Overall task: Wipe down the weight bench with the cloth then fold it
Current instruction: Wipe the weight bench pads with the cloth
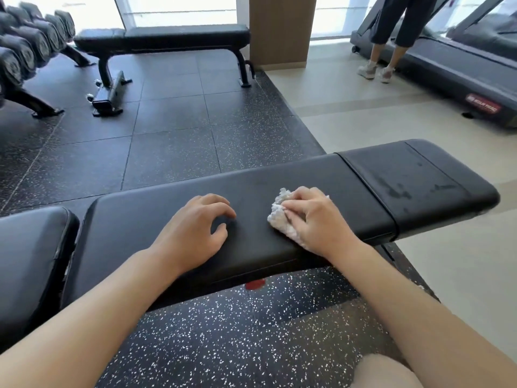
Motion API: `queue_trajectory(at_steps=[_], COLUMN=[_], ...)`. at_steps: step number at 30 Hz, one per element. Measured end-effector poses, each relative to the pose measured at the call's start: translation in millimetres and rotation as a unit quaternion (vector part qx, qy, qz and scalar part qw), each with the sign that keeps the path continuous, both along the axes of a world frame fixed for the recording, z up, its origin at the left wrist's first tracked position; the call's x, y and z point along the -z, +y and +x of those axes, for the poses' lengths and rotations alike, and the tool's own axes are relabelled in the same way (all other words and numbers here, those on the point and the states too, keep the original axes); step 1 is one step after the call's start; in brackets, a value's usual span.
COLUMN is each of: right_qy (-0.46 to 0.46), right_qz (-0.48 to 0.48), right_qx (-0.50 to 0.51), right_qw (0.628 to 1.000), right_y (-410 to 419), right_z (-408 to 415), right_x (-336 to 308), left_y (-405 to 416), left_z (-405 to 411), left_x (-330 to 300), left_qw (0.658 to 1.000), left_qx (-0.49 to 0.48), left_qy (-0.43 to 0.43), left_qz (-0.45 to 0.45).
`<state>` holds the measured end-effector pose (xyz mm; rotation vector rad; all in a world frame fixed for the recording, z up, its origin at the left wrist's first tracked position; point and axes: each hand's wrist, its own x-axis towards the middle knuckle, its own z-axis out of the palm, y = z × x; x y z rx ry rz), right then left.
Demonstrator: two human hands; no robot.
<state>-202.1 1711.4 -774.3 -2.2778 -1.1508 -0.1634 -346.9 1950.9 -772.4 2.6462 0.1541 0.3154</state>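
A black padded weight bench [173, 219] runs across the middle of the head view from lower left to upper right. A crumpled white cloth [279, 217] lies on its long pad. My right hand [316, 219] covers the cloth, fingers curled over it and pressing it onto the pad. My left hand [195, 228] rests on the pad a little to the left of the cloth, fingers loosely bent with their tips on the surface, holding nothing. The end pad [419, 186] to the right shows damp streaks.
A second black bench [167, 37] stands at the back, with a dumbbell rack [25, 51] at far left. A wooden pillar [279, 32] rises behind. A person [391, 37] stands by treadmills [461, 74] at upper right. Speckled rubber flooring [237, 331] lies below me.
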Motion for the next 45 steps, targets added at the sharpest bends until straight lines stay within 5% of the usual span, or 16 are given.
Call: queue_trajectory(at_steps=[5, 18, 24, 39, 45], right_qy=[0.019, 0.002, -0.046, 0.041, 0.041], right_qz=[0.023, 0.058, 0.084, -0.012, -0.006], right_qx=[0.143, 0.076, 0.141, 0.237, 0.21], right_qw=[0.989, 0.995, 0.985, 0.971, 0.977], right_y=[-63, -128, -174, -72, -105], right_z=[66, 37, 61, 206, 161], right_x=[1, 11, -2, -4, -8], left_y=[-49, -144, -164, -138, -126], left_z=[6, 70, 111, 224, 257], left_x=[-1, -25, -28, 4, 6], left_qw=[0.999, 0.995, 0.993, 0.977, 0.965], left_qx=[0.036, 0.055, 0.097, 0.207, 0.255], left_qy=[0.011, 0.077, 0.056, -0.05, -0.057], left_qz=[0.016, 0.031, 0.023, 0.01, 0.002])
